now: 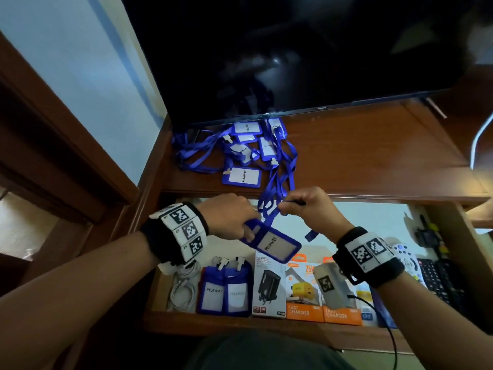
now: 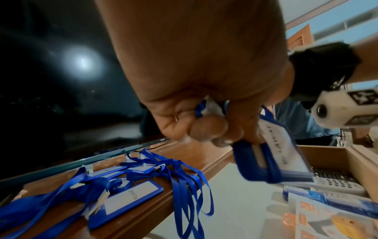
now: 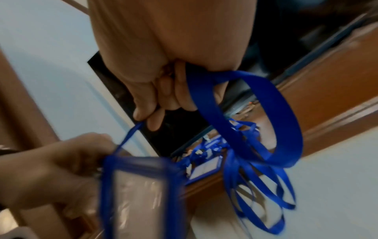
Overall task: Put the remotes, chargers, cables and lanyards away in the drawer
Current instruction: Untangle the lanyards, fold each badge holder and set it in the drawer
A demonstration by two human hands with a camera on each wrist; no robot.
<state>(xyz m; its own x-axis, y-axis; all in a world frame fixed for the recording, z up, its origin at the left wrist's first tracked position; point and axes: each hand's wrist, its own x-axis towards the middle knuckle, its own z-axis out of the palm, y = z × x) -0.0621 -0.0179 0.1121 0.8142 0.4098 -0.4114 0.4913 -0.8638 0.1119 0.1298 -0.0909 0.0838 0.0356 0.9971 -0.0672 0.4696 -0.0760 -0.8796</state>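
Over the open drawer (image 1: pixel 234 320) my left hand (image 1: pixel 229 217) grips the top of a blue badge holder (image 1: pixel 274 244) marked PELAWAT, seen close as the badge holder (image 2: pixel 280 155) in the left wrist view. My right hand (image 1: pixel 306 206) pinches that lanyard's blue strap (image 1: pixel 274 193), and the strap (image 3: pixel 272 116) loops round its fingers. Several more blue lanyards (image 1: pixel 240 150) lie tangled on the wooden top below the TV. In the drawer lie two badge holders (image 1: pixel 225 292), coiled white cables (image 1: pixel 181 289), charger boxes (image 1: pixel 304 292) and remotes (image 1: pixel 437 279).
A dark TV screen (image 1: pixel 293 49) stands at the back of the wooden cabinet top (image 1: pixel 373 156). A white cable (image 1: pixel 477 140) hangs at the right. A door frame (image 1: pixel 53 124) is to the left. The drawer's back part shows a white lining (image 1: pixel 373 220).
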